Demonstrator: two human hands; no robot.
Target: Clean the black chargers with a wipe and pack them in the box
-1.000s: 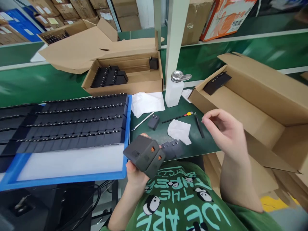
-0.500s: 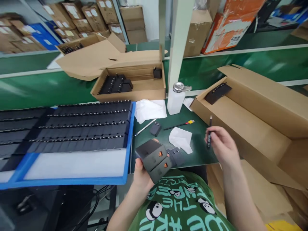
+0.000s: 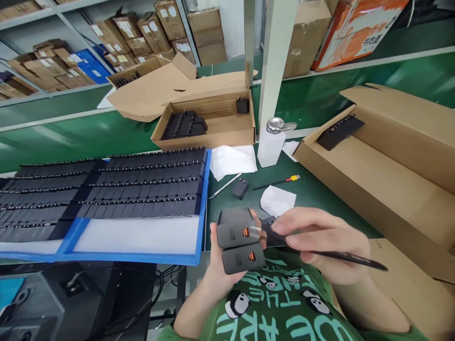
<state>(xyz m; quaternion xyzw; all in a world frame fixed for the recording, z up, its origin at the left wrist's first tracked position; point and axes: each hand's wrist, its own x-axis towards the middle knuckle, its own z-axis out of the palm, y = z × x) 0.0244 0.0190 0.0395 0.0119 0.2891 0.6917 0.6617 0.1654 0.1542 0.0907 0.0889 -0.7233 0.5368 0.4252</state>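
My left hand (image 3: 221,265) is wrapped round two black charger blocks (image 3: 243,259), stacked one on the other, their orange-lined ports facing me. Between the fingertips of my right hand (image 3: 330,244) is a slim black brush-like tool (image 3: 350,258); its blurred pale tip is at the upper block's port, though contact is hard to judge. Just behind the hands, more black charger pieces (image 3: 269,222) are partly hidden. Beyond lie a single black charger (image 3: 241,188), a white cloth (image 3: 278,201), a cable with a yellow end (image 3: 277,182) and a thin metal tool (image 3: 225,185).
A blue-edged tray (image 3: 203,208) with rows of black chargers stands at left. Open cardboard boxes, one at the back (image 3: 227,139) and one at right (image 3: 377,189), hold a few chargers. A white pump bottle (image 3: 270,149) stands by the post (image 3: 279,61).
My right hand has moved left, bringing the tool's tip to the port of the upper charger. The chargers in my left hand have turned to face me more squarely. The camera view has shifted.
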